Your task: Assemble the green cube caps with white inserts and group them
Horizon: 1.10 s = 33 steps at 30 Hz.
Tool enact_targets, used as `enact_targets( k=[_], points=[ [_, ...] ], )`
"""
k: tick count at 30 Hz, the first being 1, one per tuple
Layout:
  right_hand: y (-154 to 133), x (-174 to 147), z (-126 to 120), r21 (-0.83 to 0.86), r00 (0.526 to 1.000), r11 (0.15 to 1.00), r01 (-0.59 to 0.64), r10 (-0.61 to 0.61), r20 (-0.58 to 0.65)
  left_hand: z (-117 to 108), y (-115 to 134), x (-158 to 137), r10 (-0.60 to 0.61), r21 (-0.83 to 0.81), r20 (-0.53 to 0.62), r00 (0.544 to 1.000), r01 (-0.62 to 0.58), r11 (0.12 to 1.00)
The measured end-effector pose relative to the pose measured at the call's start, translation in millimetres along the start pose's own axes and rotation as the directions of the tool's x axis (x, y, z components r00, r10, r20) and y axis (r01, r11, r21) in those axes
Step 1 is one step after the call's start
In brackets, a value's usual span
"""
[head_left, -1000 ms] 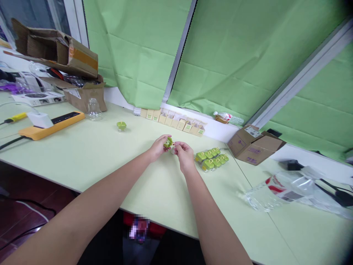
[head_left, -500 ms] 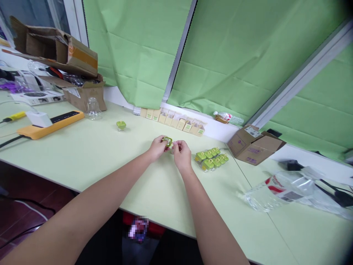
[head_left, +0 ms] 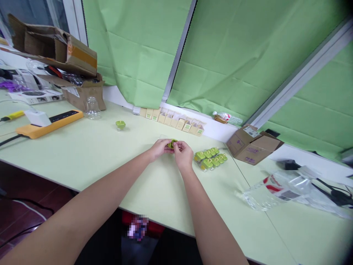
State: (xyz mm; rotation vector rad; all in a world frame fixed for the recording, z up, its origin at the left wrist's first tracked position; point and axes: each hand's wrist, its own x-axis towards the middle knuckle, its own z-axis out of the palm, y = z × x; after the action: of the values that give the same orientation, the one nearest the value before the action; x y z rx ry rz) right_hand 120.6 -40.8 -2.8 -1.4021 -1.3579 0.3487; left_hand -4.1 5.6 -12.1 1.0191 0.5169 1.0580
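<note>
A small green lid (head_left: 173,143) is held above the table between my two hands. My left hand (head_left: 160,149) is closed on its left side, with the fingers partly hidden. From the right, my right hand (head_left: 183,154) pinches its near edge with thumb and fingers. Just behind my left hand, a faint clear shape shows on the table; its kind is unclear. To the right of my right hand stand several clear containers with green lids (head_left: 207,163) and ring-shaped loops on top, in two rows. One more green-lidded container (head_left: 120,125) sits alone at the left.
A row of small cardboard boxes (head_left: 171,119) lines the table's back edge. On the left are a power strip (head_left: 66,118), a clear dome-shaped vessel (head_left: 93,109) and open cartons (head_left: 82,59). On the right are a carton (head_left: 242,145) and a large plastic bottle (head_left: 264,195).
My left hand has turned the green lid and brought it slightly right. My right hand's fingers, previously just beside it, now rest on it.
</note>
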Motion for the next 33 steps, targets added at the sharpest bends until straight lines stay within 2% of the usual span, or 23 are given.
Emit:
enact_targets(
  k=[6,10,15,23,26,33],
  points=[
    [3.1,1.5,-2.0,-0.044,0.997,0.999,-0.017,0.014,-0.072,0.6,-3.3,-1.4,0.042,0.047,0.099,0.994,-0.047,0.998],
    [5.3,3.3,-2.3,-0.01,0.997,0.999,-0.037,0.036,-0.075,-0.5,-6.6,-0.4,0.057,0.063,0.042,0.998,-0.059,0.996],
    [4.6,2.8,-2.3,0.005,0.997,0.997,-0.072,0.072,-0.001,-2.1,-10.3,1.2,0.043,0.128,-0.002,0.999,-0.042,0.991],
    [-1.0,1.1,-7.1,-0.152,1.0,0.988,0.007,-0.006,0.011,0.4,-8.8,-1.4,0.047,0.165,-0.007,0.999,-0.045,0.985],
    [-0.9,2.3,-8.5,-0.104,0.999,0.994,-0.013,0.018,0.046,1.4,-9.4,-1.3,0.05,0.173,-0.016,0.999,-0.047,0.984],
    [8.3,3.3,-1.4,0.052,0.999,0.997,-0.048,0.047,0.012,1.0,-10.7,1.1,0.079,0.13,-0.006,0.997,-0.077,0.989]
  ],
)
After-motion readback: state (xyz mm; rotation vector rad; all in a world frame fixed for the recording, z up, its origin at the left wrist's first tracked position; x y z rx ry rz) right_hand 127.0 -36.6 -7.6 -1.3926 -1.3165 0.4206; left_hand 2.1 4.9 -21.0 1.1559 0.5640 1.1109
